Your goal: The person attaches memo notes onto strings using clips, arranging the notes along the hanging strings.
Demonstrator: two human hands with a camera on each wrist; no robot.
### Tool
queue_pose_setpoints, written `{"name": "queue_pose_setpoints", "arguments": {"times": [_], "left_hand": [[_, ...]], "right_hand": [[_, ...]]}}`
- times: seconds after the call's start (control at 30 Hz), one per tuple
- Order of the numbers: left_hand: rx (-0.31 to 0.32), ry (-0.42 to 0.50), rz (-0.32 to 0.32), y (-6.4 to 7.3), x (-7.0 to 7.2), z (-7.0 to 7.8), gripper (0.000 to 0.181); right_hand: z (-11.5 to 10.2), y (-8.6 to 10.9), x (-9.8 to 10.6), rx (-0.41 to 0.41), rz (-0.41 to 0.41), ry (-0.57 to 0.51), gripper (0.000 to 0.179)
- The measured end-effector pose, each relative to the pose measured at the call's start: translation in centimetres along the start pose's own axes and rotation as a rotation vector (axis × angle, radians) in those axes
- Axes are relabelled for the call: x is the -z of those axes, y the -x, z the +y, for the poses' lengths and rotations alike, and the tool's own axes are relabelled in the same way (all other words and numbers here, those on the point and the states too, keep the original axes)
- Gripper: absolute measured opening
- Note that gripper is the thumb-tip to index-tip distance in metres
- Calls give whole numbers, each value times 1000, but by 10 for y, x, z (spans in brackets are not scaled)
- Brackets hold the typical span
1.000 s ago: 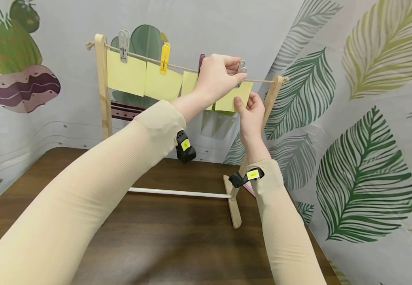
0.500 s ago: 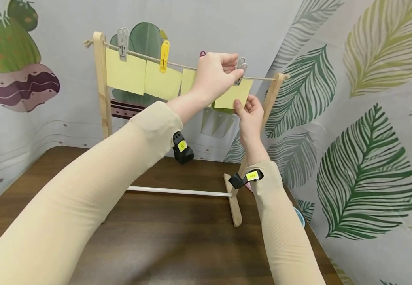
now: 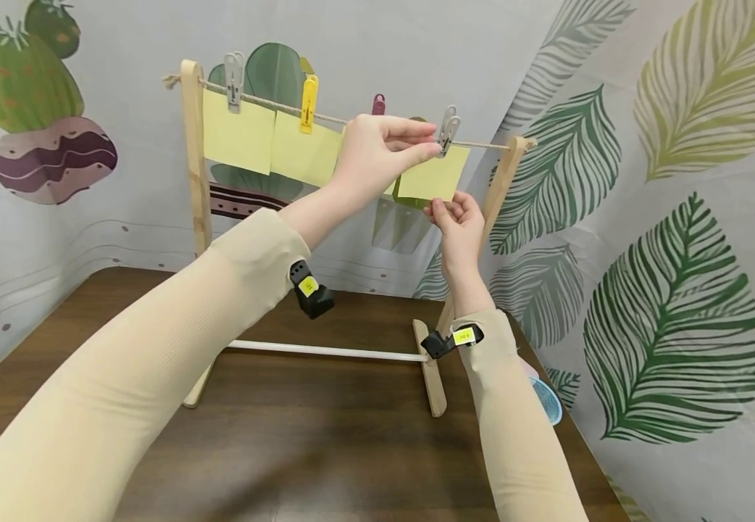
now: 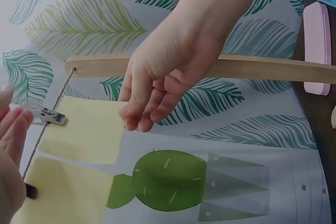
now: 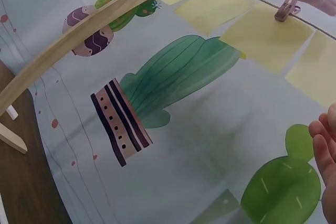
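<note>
Four is avoided here: several yellow paper squares hang in a row from a rope, held by clothespins. At the right end, a grey clothespin [image 3: 448, 130] clamps the last yellow paper [image 3: 434, 176] to the rope. My left hand [image 3: 377, 148] is beside this clothespin with fingers extended and spread from the thumb, fingertips close to its left side. Below, my right hand [image 3: 461, 228] has thumb and forefinger at the paper's lower right corner, pinching its edge; the left wrist view shows these fingertips [image 4: 126, 111] at the corner. My left hand partly hides the third paper.
A wooden stand [image 3: 193, 159] carries the rope [image 3: 488, 146], with a white crossbar [image 3: 325, 351] low down. Yellow [image 3: 309, 104] and maroon [image 3: 378, 105] clothespins grip other papers. A blue mesh basket [image 3: 547, 400] and a pink case [image 4: 317, 48] lie at the table's right side.
My left fingers have come away from the grey clothespin, the hand shifting left and slightly down. My right thumb has slid down to the paper's lower edge.
</note>
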State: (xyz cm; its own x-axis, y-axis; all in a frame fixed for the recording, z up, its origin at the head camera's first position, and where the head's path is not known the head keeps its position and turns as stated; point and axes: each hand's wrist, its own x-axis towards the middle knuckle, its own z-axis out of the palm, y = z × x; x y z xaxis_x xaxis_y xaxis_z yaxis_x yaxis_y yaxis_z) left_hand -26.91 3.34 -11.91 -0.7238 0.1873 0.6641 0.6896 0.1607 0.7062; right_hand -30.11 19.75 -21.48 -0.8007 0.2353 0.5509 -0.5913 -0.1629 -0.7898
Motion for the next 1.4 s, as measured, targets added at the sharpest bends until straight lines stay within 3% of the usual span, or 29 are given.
{"name": "queue_pose_setpoints", "arguments": {"times": [0.2, 0.57, 1.0, 1.23, 1.4], "left_hand": [[52, 93, -20, 14, 5, -14, 26], [100, 105, 33, 52, 15, -56, 22], [190, 154, 89, 112, 27, -108, 23], [263, 149, 117, 148, 25, -136, 25], [320, 198, 161, 172, 18, -160, 26]], "right_hand": [[11, 7, 8, -13, -12, 5, 11], [33, 28, 19, -76, 11, -36, 16], [64, 67, 28, -145, 3, -108, 19], [87, 94, 37, -216, 18, -148, 17], [102, 110, 43, -269, 22, -140, 22]]}}
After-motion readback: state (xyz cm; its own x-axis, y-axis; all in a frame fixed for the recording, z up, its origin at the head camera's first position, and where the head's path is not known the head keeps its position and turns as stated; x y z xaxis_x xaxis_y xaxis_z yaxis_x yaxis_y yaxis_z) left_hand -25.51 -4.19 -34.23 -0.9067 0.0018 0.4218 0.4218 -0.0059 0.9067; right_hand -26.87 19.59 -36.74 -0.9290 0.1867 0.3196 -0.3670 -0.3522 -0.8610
